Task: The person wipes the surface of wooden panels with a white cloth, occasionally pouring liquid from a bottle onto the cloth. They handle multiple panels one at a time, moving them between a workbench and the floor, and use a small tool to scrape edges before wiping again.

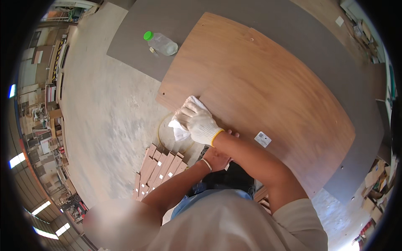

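Head view shows a crumpled white cloth (181, 134) directly beneath the right hand (196, 119), white-gloved with a yellow cuff, which grasps it from above at the left edge of a brown, curved-edged wooden panel (268, 83). Partly hidden below the right forearm, the bare left hand's (217, 160) grip cannot be told. Farther off, a clear green-capped plastic bottle (163, 44) rests on the grey bench (130, 48).
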### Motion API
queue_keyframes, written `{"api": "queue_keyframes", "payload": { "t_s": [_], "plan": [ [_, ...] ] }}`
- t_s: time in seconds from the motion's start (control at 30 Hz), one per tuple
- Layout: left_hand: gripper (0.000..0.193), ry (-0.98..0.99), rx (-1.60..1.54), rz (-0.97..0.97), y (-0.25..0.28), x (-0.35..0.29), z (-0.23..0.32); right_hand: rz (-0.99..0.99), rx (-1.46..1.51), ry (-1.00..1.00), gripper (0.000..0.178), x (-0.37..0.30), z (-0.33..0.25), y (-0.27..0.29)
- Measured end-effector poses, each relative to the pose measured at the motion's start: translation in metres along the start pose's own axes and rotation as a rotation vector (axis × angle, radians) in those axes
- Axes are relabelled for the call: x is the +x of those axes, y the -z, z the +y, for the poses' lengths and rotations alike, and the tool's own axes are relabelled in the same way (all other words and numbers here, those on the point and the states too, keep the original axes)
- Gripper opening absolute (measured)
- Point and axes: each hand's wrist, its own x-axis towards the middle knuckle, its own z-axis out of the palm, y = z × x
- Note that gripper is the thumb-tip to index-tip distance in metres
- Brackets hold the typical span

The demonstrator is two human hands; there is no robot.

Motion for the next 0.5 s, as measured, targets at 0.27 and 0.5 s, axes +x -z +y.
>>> {"api": "queue_keyframes", "payload": {
  "t_s": [0.27,0.5],
  "plan": [
    [0.073,-0.073,0.166,0.087,0.025,0.005,0.017,0.355,-0.264,-0.348,0.026,0.001,0.137,0.044],
    [0.079,-0.060,0.208,0.103,0.020,0.005,0.015,0.349,-0.161,-0.260,0.034,-0.002,0.157,0.067]
  ]
}}
